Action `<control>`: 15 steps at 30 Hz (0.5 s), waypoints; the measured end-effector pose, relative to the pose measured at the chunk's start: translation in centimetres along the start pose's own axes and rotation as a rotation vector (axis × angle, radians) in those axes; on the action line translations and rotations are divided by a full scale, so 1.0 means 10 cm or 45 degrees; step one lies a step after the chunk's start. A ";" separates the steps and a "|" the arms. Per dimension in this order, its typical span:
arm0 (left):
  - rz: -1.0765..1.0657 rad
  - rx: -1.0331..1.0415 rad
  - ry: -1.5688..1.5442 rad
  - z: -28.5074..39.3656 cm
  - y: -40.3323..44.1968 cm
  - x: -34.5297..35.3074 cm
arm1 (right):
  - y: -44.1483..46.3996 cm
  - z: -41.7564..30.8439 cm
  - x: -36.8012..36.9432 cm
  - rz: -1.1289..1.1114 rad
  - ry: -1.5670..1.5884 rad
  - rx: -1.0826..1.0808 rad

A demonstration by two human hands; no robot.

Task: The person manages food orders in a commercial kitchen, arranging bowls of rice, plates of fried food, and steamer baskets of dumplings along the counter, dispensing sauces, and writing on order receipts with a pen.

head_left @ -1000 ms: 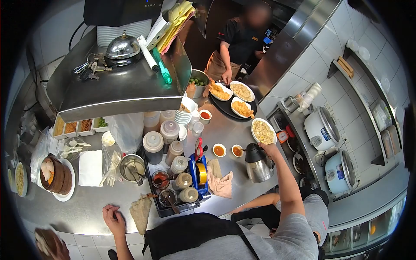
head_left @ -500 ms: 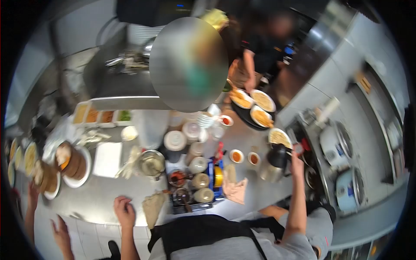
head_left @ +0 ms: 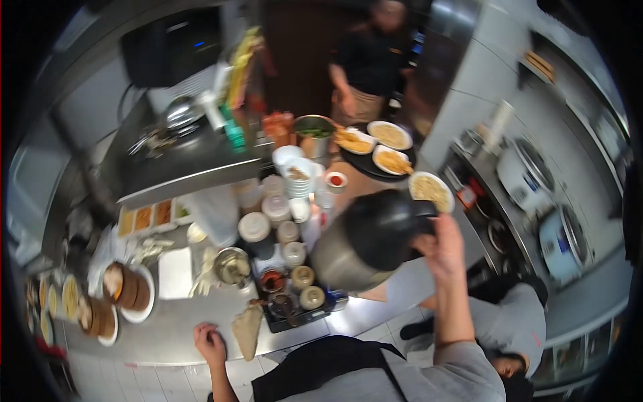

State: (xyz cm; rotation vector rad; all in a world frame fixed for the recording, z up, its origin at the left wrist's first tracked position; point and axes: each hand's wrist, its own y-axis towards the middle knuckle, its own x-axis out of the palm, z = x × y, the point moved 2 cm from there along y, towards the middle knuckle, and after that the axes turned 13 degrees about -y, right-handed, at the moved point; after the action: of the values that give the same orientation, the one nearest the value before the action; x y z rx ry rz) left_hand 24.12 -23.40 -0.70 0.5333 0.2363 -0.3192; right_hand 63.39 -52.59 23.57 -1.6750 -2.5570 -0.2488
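Observation:
My right hand (head_left: 443, 249) grips the handle of a large thermos jug (head_left: 355, 248) with a metal body and a black top. The jug is raised above the counter, tilted and close to the camera, covering part of what lies behind it. My left hand (head_left: 211, 343) is at the counter's front edge with loosely bent fingers, and nothing shows in it. A beige cloth (head_left: 248, 329) lies just right of that hand. Beyond the jug stand a plate of noodles (head_left: 431, 191) and a small bowl of red sauce (head_left: 336, 180).
A black tray (head_left: 385, 169) carries several plates of food; a person (head_left: 368, 60) stands behind it. A caddy (head_left: 295, 324) of jars sits mid-counter. Bamboo steamers (head_left: 130, 291) on plates are at left. Rice cookers (head_left: 526, 175) line the right shelf. Someone in grey (head_left: 519, 311) bends low at right.
My right hand has lifted the jug off the counter towards the camera and tilted it. The other hands at lower left are gone, and the person behind the tray has withdrawn a hand.

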 end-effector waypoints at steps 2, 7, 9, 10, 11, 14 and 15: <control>-0.022 -0.006 -0.031 -0.05 -0.02 -0.01 | -0.21 -0.18 0.40 -0.377 0.013 0.075; 0.260 -0.376 -0.584 0.00 0.04 -0.16 | -0.64 -0.09 1.21 -0.951 0.021 0.392; 0.322 -0.541 -0.996 -0.20 0.00 -0.36 | -0.83 0.04 1.56 -1.082 0.004 0.369; 0.250 -0.540 -1.079 0.34 0.13 -0.37 | -0.92 0.16 1.72 -1.125 -0.055 0.318; 0.255 -0.516 -1.125 0.60 0.18 -0.43 | -1.00 0.24 1.87 -1.166 -0.088 0.248; 0.297 -0.424 -1.119 0.62 0.14 -0.71 | -1.18 0.50 2.26 -1.248 -0.330 -0.121; 0.340 -0.384 -1.083 0.55 0.10 -0.83 | -1.25 0.66 2.36 -1.202 -0.396 -0.195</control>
State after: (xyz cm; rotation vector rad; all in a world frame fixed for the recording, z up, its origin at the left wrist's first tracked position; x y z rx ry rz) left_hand 17.58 -23.59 6.85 0.0954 -0.5999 -0.2207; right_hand 42.66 -34.94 19.46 -0.4094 -3.4472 -0.2397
